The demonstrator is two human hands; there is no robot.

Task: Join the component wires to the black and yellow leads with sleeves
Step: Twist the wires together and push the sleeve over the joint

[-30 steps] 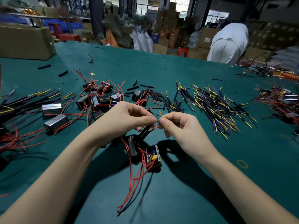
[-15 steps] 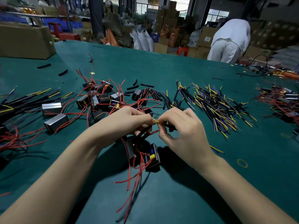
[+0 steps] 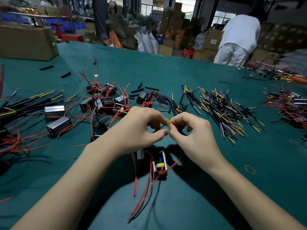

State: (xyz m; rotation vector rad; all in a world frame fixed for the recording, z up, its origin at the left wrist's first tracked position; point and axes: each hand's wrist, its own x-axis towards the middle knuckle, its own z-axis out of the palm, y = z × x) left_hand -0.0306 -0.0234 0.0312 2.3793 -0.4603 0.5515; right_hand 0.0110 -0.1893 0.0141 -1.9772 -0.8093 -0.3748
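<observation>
Hard to see the actual joint, the fingertips cover most of it. Left hand (image 3: 137, 128) and right hand (image 3: 194, 130) meet tip to tip, both pinching a yellow wire end (image 3: 168, 121) above the table (image 3: 166, 72). The little component (image 3: 160, 165) with red wires (image 3: 146, 188) lies right below the hands.

Dim overhead light, bright far windows, soft shadows, edges warped

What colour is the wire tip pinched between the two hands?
Yellow wire tip, seen in the head view, between the left hand and right hand.
</observation>
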